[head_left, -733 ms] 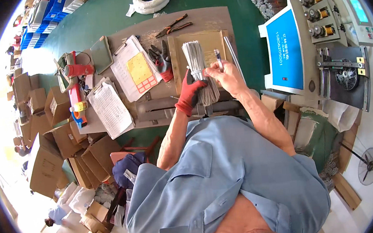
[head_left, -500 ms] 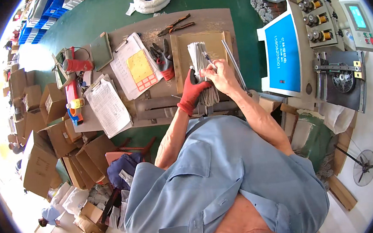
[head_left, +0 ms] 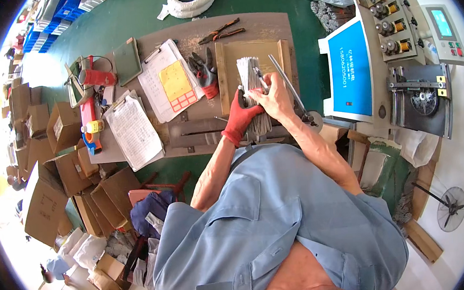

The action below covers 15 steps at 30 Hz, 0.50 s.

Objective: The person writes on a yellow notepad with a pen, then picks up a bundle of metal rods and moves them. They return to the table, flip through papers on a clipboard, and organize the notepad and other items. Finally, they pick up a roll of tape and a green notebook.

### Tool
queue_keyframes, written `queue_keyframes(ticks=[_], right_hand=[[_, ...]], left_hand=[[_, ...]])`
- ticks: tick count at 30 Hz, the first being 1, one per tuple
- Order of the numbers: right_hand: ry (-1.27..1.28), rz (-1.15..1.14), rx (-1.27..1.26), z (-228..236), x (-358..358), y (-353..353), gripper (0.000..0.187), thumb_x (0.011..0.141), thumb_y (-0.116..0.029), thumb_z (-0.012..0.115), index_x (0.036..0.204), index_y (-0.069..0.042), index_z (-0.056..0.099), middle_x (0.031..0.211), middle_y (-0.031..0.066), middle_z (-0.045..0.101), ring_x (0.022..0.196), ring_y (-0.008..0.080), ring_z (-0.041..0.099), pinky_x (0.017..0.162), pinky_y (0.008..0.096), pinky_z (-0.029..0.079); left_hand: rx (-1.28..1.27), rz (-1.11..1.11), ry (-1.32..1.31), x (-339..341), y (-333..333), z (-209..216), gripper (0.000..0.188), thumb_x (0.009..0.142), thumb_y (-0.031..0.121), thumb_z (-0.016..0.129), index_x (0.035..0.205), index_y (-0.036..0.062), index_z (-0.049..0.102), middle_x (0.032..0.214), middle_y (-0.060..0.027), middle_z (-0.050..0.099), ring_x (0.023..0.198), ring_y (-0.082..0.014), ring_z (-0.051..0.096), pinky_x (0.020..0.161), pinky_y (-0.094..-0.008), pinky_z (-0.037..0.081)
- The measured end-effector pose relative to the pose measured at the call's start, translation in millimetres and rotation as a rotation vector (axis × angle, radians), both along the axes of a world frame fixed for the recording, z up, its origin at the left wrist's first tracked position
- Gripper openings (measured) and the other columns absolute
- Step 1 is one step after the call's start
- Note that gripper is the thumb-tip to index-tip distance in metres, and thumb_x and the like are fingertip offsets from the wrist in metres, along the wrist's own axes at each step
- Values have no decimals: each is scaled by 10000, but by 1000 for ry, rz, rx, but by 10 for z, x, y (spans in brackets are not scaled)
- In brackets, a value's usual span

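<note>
My left hand (head_left: 239,118), in a red and black work glove, is closed around a bundle of thin pale grey strands (head_left: 248,70). The bundle stretches away from me past my hand, and its near end (head_left: 260,126) hangs below the glove. With bare fingers, my right hand (head_left: 277,99) pinches a slim pen-like tool (head_left: 260,74) against the bundle's right side. Fingers hide the tool's near end. Beneath the far part of the bundle lies a shallow wooden tray (head_left: 224,64).
A thin metal bar (head_left: 287,80) slants right of my right hand. Left of the tray lie a spare glove (head_left: 205,76), papers with a yellow sheet (head_left: 175,84) and a clipboard (head_left: 135,128). Pliers (head_left: 220,31) rest beyond. A blue-panelled machine (head_left: 350,70) stands right.
My right hand tilts the pen-like tool a little differently against the bundle. The metal bar's far end has swung slightly left. My left hand keeps its grip.
</note>
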State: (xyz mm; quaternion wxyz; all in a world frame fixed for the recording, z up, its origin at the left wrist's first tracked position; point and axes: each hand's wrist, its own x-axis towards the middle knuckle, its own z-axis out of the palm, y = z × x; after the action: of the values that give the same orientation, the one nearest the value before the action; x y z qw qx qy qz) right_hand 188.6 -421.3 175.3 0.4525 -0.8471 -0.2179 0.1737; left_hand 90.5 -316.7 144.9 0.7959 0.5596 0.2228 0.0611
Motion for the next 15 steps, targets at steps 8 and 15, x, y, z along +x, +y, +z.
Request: queue_keyframes(ticks=[8, 15], right_hand=[[837, -99, 439, 369, 16, -103, 575, 718, -181, 848, 1127, -14, 481, 969, 91, 641, 854, 202, 654, 721, 363, 558], [871, -125, 418, 285, -31, -196, 486, 767, -205, 814, 1111, -55, 505, 954, 65, 648, 817, 179, 670, 611, 343, 535]], left_hand=[[-106, -58, -46, -100, 18, 145, 672, 674, 68, 782, 1276, 30, 487, 1144, -56, 609, 1046, -155, 581, 926, -332, 488], [-253, 30, -76, -184, -21, 114, 478, 865, 155, 674, 1289, 35, 488, 1148, -29, 593, 1034, -133, 566, 904, -303, 472]])
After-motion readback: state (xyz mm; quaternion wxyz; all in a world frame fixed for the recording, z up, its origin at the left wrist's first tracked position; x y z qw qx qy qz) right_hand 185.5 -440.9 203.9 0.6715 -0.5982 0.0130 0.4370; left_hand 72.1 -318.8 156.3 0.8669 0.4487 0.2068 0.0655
